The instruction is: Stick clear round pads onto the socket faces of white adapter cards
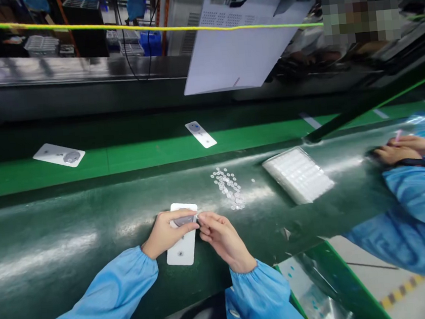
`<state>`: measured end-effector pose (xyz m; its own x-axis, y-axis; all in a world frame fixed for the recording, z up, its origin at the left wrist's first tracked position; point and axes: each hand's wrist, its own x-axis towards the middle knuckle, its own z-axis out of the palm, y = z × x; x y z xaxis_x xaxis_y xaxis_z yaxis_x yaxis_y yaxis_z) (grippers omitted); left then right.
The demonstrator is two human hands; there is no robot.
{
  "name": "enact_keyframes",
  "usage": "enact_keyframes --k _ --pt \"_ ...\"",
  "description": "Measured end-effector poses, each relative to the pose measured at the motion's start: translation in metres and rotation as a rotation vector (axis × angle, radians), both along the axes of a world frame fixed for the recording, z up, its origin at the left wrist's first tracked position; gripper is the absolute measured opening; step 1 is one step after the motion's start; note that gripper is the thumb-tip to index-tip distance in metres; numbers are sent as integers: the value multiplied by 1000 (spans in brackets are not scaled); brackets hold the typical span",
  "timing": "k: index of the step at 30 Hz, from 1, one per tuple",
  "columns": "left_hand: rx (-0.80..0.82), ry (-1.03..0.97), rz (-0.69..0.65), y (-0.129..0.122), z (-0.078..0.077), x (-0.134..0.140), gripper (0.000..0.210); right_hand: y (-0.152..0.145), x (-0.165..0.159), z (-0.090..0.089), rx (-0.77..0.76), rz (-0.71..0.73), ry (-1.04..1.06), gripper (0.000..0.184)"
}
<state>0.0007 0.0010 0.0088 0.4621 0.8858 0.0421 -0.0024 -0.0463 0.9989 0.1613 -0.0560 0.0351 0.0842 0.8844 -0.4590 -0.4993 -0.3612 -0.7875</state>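
Observation:
A white rectangular plate [181,254] with rounded corners lies on the green work surface in front of me. Near its far end sits a grey round part [184,220], partly covered by my left hand [172,228]. The thumb and fingers of that hand curve around the round part and hold the plate. At the plate's right edge my right hand [219,236] pinches thumb and forefinger together, close to the left fingertips. A pale speck shows at the pinch, too small to name. Beyond my right hand lies a loose pile of small translucent discs [227,185].
A clear-wrapped white pack [298,174] lies right of the discs. Similar plates, one at left [59,155] and one mid-belt [200,134], rest on the green belt [134,156]. A green-edged bin [342,277] stands below right. A co-worker's hands [405,148] are at far right.

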Motion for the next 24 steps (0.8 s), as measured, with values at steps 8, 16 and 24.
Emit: enact_keyframes --k 8,16,24 --pt "42 0 -41 1 -2 -2 21 -4 -1 0 12 59 -118 37" --pt "54 22 -106 0 2 -3 26 -6 6 2 152 84 -476 35" --pt "63 54 -86 0 6 -3 21 -10 8 -1 240 101 -657 30"
